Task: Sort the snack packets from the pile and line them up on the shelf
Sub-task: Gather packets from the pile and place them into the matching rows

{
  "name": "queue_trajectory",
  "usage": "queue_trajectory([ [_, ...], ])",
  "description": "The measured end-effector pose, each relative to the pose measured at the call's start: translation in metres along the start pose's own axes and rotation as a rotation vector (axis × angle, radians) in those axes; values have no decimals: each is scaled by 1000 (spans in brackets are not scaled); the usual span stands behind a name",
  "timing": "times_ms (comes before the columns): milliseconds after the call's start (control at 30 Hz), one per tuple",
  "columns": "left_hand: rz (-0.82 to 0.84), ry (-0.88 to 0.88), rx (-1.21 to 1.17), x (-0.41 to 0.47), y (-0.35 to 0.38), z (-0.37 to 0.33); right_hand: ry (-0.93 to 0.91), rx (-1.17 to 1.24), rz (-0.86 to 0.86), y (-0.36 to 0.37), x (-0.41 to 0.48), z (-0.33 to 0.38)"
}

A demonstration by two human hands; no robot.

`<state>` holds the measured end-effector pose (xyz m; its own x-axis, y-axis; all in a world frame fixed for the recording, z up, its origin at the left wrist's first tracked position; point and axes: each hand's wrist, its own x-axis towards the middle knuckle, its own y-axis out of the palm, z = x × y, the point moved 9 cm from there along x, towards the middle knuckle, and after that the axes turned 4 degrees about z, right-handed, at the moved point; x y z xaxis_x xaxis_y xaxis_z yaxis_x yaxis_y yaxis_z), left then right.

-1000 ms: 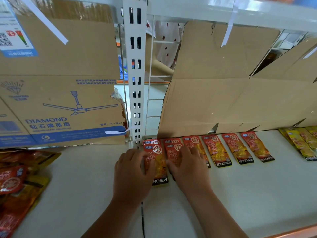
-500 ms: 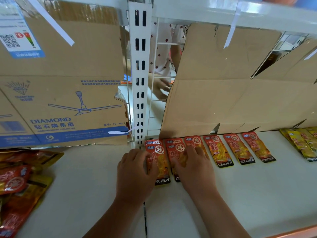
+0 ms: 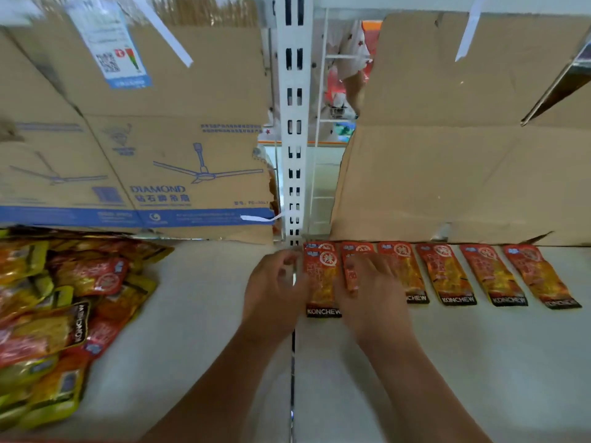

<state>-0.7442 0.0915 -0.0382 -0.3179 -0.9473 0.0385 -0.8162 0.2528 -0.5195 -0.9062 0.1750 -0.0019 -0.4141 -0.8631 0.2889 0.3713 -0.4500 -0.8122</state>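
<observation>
Landmark: white slotted metal upright post (image 3: 294,129), standing at the back of the white shelf (image 3: 479,362).
Seam: a dark narrow joint (image 3: 292,353) runs across the shelf from the foot of the post toward me, passing between my forearms.
Row: flat red-orange foil snack packets with black bottom bands (image 3: 444,273) lie side by side right of the post. Their top edges sit at the foot of the plain brown cardboard sheet (image 3: 447,161), with narrow gaps between neighbours.
First packet: the red-orange packet nearest the post (image 3: 319,282) lies just right of the seam. Another packet's top edge peeks out behind it.
Left hand (image 3: 275,292): at the foot of the post, fingers loosely bent, thumb side against the first packet's left edge. Blur keeps me from telling whether it pinches.
Right hand (image 3: 374,302): palm down, fingers fairly straight, lying over the second red-orange packet (image 3: 351,273) right of the post. It is not curled round anything.
Pile: a loose heap of red, orange and yellow snack packets (image 3: 64,308) lies well left of the post. It sits below the brown carton printed with a blue ceiling fan (image 3: 160,139).
Open room: bare shelf lies between pile and post, and in front of the row right of the post.
</observation>
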Motion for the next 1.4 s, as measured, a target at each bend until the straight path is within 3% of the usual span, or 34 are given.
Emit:
queue_trajectory([
  [67,-24,-59,-4,-13,-17,4,-16,24,38,8,2,12],
  [300,-150,30,377,-82,-130,32,-147,163,206,50,-9,96],
  [533,-359,-56,440,-118,-259,96,-297,157,480,126,-53,205],
  [733,-339,-32,531,-120,-336,159,-230,108,471,180,-76,272],
  [867,-221,67,612,-111,-353,193,-219,-4,343,194,-80,320],
  [1033,-168,217,543,-111,-353,196,-331,-125,537,230,-94,376],
  [1200,-247,285,435,-114,-366,191,-221,-155,482,224,-90,366],
  [1300,-288,212,499,-104,-380,191,-173,-192,507,221,-91,356],
  [1400,-214,78,643,-82,-389,206,-176,-158,546,219,-95,353],
])
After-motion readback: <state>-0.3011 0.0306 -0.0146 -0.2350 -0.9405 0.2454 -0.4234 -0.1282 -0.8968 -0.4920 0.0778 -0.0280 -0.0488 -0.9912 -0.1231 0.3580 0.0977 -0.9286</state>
